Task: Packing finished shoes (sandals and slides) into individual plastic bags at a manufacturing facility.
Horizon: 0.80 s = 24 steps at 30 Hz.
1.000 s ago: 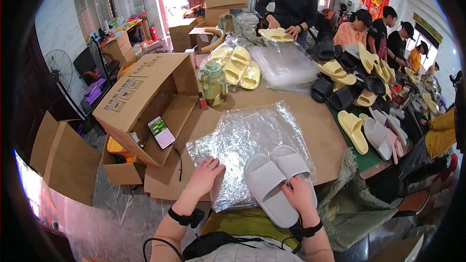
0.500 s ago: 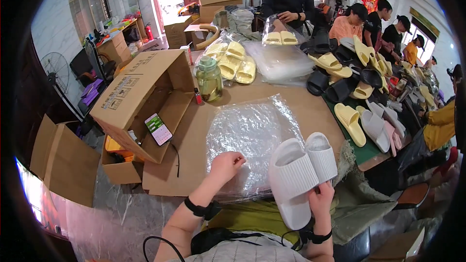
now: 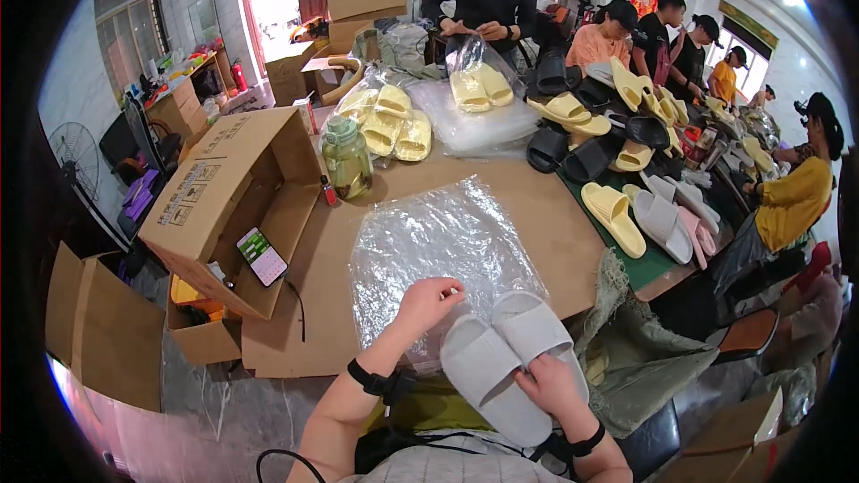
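A pair of light grey slide slippers [image 3: 484,360] with ribbed straps is held by my right hand [image 3: 550,385], closed on their inner side. The two slippers lie side by side and tilted at the table's near edge, toes pointing away from me. To their left my left hand [image 3: 431,302] hovers over a flat stack of clear plastic bags [image 3: 429,237]. Its thumb and fingers are pressed together close to the slipper's toe; whether a bag's film is pinched in them I cannot make out.
A cardboard box [image 3: 215,188] on its side holds a phone [image 3: 261,257]. Beyond the bags stand a jar [image 3: 345,161] and bagged yellow slippers [image 3: 394,125]. Loose slippers [image 3: 614,217] pile up on the right. Across the table a person [image 3: 483,0] holds a bagged pair; others work farther right.
The slippers have moved toward me and to the left, turned, with my right hand now over their side. Across the table, the person's bagged pair has shifted.
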Motion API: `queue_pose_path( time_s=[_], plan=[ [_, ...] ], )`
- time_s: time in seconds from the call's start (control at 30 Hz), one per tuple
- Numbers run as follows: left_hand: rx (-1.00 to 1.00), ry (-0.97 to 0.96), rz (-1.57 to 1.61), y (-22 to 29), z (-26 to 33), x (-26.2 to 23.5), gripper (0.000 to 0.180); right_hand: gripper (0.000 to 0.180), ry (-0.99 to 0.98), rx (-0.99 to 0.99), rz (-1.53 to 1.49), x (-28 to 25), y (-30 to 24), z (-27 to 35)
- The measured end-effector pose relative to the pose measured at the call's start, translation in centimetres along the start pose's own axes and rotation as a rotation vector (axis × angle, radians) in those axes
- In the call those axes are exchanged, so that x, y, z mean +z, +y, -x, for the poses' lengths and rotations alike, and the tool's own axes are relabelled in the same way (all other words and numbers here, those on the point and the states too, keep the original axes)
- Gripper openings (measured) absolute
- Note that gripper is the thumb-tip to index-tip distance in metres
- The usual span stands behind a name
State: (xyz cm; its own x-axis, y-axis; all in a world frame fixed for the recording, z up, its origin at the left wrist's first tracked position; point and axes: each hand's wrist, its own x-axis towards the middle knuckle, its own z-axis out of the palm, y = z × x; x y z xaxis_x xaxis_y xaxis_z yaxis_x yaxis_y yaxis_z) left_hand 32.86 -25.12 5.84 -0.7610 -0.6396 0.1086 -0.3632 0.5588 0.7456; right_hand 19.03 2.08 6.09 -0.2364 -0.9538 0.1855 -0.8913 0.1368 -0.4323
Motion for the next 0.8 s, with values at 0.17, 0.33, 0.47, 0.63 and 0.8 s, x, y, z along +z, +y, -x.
queue_pose_path(
  time_s=[0.17, 0.33, 0.47, 0.63, 0.8],
  plan=[
    [0.234, 0.041, -0.046, 2.6, 1.4, 1.0, 0.019, 0.027, -0.006, 0.028, -0.013, 1.2, -0.4, -2.0],
    [0.341, 0.031, -0.043, 5.3, 3.5, 2.4, 0.016, 0.025, 0.017, 0.042, -0.065, 4.2, -1.6, -5.8],
    [0.426, 0.070, 0.052, 7.2, 4.7, 3.1, 0.019, 0.023, 0.251, -0.038, -0.845, 14.6, 5.9, -9.0],
    [0.437, -0.040, 0.107, 8.1, 6.9, 1.6, 0.019, 0.032, 0.193, 0.022, -0.098, 9.3, 0.0, -15.2],
    [0.479, -0.177, 0.090, 7.9, 6.8, 0.4, 0.030, 0.050, 0.298, -0.104, -0.185, 9.4, 0.4, -15.1]
  ],
)
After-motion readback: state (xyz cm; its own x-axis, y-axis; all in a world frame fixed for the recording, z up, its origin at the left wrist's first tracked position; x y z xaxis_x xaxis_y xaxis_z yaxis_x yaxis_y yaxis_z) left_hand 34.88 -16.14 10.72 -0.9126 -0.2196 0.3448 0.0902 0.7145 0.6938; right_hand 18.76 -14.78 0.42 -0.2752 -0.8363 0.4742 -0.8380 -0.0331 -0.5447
